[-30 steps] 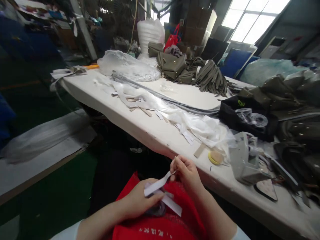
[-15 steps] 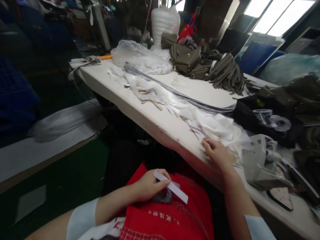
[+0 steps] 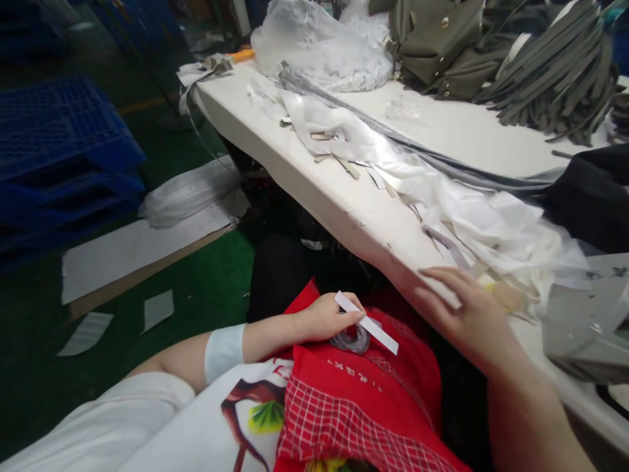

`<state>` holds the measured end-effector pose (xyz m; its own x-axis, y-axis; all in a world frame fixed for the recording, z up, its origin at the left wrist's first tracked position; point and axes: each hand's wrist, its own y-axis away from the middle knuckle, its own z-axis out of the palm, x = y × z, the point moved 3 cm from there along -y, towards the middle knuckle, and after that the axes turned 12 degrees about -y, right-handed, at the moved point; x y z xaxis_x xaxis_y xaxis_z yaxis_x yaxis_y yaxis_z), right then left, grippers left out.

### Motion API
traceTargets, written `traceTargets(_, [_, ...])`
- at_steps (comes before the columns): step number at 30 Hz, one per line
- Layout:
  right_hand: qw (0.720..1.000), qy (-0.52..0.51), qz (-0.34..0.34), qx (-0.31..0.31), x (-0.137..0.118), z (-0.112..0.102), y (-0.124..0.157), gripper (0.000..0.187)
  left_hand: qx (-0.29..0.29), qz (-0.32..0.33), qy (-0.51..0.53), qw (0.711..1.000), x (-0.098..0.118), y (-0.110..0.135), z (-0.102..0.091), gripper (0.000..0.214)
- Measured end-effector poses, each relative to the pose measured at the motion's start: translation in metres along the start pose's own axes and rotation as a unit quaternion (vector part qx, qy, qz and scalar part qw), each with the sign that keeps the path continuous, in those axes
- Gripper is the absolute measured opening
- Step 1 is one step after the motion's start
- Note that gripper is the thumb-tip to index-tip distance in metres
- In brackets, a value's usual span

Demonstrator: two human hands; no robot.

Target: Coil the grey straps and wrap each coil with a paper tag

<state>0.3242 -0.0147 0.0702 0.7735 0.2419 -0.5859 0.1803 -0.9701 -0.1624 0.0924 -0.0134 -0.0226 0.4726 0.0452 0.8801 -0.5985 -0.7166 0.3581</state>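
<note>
Over the lap, my left hand (image 3: 334, 317) is closed on a flat white strip (image 3: 381, 335), pinned under the thumb. A small coil of grey cord (image 3: 352, 339) sits just below that hand, against the red apron (image 3: 339, 387); whether the fingers hold it too is hidden. At the front edge of the white table (image 3: 344, 216) is my right hand (image 3: 464, 311), smeared by motion. Another white strip (image 3: 445, 292) shows between its fingers and thumb. Close by lie loose strips (image 3: 449, 248) and a crumpled white cloth-like length (image 3: 472, 216).
Grey straps (image 3: 417, 154) run along the table. Behind them are a clear plastic bag (image 3: 319, 49), olive bags (image 3: 437, 49) and a bundle of dark strips (image 3: 555, 72). A grey-white device (image 3: 587, 321) stands at right. Blue pallets (image 3: 63, 164) are stacked on the floor at left.
My right hand has drawn back from the loose strips to the table edge, with a white strip at its fingers. My left hand keeps its strip. The view has tilted down and leftward.
</note>
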Motion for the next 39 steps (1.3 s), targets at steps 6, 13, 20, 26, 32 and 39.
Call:
traceTargets(6, [0.966,-0.005,-0.054,-0.251,-0.033,0.075,0.054,0.052,0.002,-0.004,0.005,1.0,0.001,0.005,0.0,0.028])
traceTargets(13, [0.982,-0.103,0.068,-0.144,-0.032,0.037,0.049,0.029,-0.038,-0.02,0.112,0.993,0.002,0.012,0.001,0.051])
traceTargets(20, [0.985,-0.092,0.087,-0.116,-0.034,0.06,0.053,0.031,-0.022,-0.034,0.09,0.995,0.004,0.012,0.005,0.049])
traceTargets(26, [0.966,-0.121,0.143,-0.18,-0.025,0.076,0.057,0.026,-0.017,-0.036,0.112,0.993,0.002,0.015,0.004,0.059])
traceTargets(32, [0.99,-0.076,0.12,-0.015,-0.027,0.033,0.047,0.02,-0.008,-0.051,0.11,0.993,0.002,0.014,0.002,0.045])
traceTargets(39, [0.992,0.056,0.0,-0.111,-0.068,0.032,0.056,0.032,0.037,-0.053,0.03,0.997,-0.007,0.007,0.001,0.028])
